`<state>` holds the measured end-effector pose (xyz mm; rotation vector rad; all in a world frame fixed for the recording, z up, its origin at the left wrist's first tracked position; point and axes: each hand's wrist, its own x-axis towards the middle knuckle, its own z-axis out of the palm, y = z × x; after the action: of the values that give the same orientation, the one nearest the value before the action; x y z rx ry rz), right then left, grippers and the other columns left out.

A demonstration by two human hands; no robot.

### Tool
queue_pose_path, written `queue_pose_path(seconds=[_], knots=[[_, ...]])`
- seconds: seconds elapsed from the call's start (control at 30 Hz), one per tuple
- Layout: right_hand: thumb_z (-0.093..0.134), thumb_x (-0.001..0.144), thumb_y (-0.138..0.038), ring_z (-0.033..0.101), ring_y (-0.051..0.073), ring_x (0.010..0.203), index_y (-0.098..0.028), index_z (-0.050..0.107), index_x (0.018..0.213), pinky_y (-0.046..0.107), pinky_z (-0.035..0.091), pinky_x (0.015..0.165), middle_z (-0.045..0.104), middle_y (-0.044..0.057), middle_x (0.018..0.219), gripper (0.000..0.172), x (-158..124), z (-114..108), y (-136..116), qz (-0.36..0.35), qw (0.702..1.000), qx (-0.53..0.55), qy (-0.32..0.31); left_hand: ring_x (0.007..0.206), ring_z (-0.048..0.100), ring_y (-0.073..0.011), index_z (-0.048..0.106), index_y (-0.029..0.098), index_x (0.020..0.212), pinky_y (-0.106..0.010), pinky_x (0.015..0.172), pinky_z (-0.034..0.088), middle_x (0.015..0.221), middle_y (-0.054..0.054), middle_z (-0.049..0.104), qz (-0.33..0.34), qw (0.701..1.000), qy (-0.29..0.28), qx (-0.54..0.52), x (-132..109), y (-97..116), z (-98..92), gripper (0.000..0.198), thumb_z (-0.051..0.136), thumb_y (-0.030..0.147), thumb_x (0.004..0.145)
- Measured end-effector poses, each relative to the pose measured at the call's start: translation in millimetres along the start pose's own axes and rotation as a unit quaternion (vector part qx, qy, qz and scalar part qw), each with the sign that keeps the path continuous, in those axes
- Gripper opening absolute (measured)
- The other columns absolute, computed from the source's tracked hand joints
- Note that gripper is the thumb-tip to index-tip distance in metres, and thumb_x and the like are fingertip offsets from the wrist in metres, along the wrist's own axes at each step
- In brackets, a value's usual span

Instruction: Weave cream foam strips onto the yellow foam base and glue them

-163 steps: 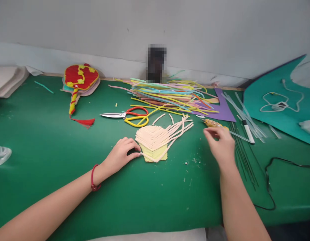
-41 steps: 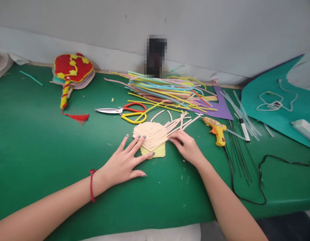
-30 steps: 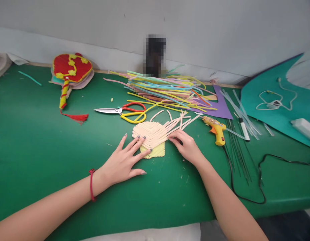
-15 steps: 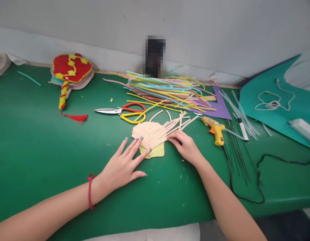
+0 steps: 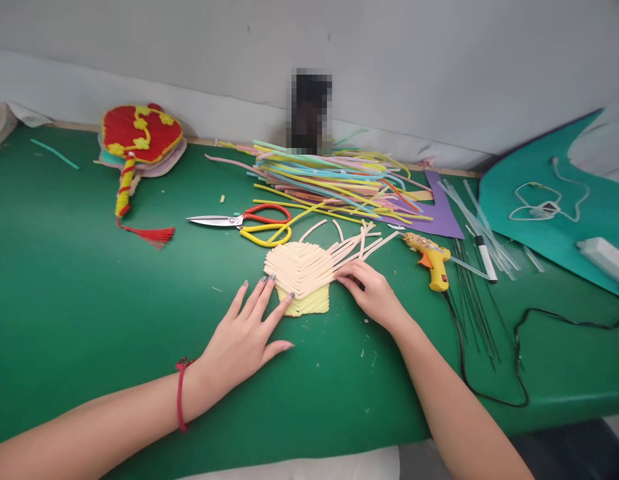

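Clock positions from view centre. Green table (image 5: 139,287): fills lower field. Teal sheet (image 5: 509,180): between 2 and 3 o'clock. Bundle of coloured strips (image 5: 334,180): 1 o'clock. Left hand (image 5: 242,340): 7 o'clock, palm down, fingers spread, gripping nothing, fingertips at lower-left edge of the cream-and-yellow panel (image 5: 294,267). Right hand (image 5: 367,290): 4 o'clock, thumb and fingers pinched on a cream strip (image 5: 317,286). Panel: 6 o'clock, near centre, flat on table. Scissors (image 5: 243,221): between 9 and 10. Yellow glue gun (image 5: 436,263): 3 o'clock.
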<state>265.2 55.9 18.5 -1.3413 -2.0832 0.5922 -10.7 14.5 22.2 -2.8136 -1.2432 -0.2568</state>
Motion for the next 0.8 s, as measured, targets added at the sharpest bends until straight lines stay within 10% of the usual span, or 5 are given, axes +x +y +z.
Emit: queue_pose_path(seconds=[0.37,0.5,0.8], knots=[[0.046,0.095,-0.026,0.061,0.019,0.091,-0.024,0.062,0.093,0.033,0.05,0.081,0.064,0.005,0.093,0.016,-0.6,-0.2,0.7,-0.001,1.0,0.005,-0.002,0.13,0.044,-0.0321,0.05,0.017,0.132,-0.053,0.108,0.031,0.138,-0.019,0.051,0.049,0.991,0.12,-0.013,-0.3,0.2,-10.5,0.049,0.048,0.045,0.092],[0.046,0.095,-0.026,0.06,0.018,0.091,-0.024,0.061,0.093,0.031,0.049,0.081,0.063,0.005,0.093,0.015,-0.8,-0.6,0.6,-0.001,1.0,0.005,-0.005,0.099,0.062,-0.0206,0.06,0.012,0.111,-0.036,0.091,0.047,0.104,-0.012,0.069,0.066,0.982,0.17,-0.04,0.8,-17.7,-16.0,0.027,0.041,0.007,0.092],[0.047,0.095,-0.023,0.06,0.017,0.091,-0.023,0.061,0.092,0.031,0.048,0.081,0.063,0.004,0.093,0.014,-1.7,0.2,3.0,-0.003,1.0,0.006,-0.006,0.064,0.052,-0.0169,0.065,0.013,0.091,-0.03,0.063,0.044,0.07,-0.004,0.059,-0.025,0.98,0.196,0.013,12.4,-52.8,-15.4,0.017,0.049,0.015,0.092]])
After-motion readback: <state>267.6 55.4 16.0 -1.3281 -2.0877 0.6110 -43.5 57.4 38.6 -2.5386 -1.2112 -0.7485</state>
